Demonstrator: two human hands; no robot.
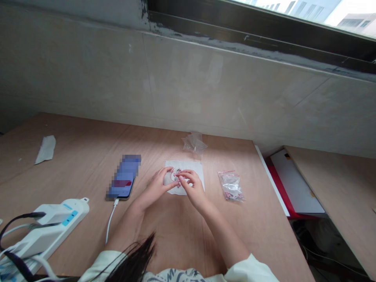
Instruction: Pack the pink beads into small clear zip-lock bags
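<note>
A white sheet of tissue or paper (198,168) lies flat on the wooden table. Above it, pink and dark beads (178,171) and a thin red string (171,176) show between my hands. My left hand (160,182) curves around the left side of the string, with thumb and index finger bent towards the beads. From the right, my right hand (192,186) pinches thumb and fingertips together at the beads. What exactly sits in that pinch is too small to tell. Both thumbs nearly meet.
A clear bag of pink beads (231,186) lies to the right, and crumpled clear plastic bags (194,143) lie behind the sheet. At left are a charging phone (123,178), a power strip (63,223) with cables, and a paper scrap (46,149). The wall borders the table's back.
</note>
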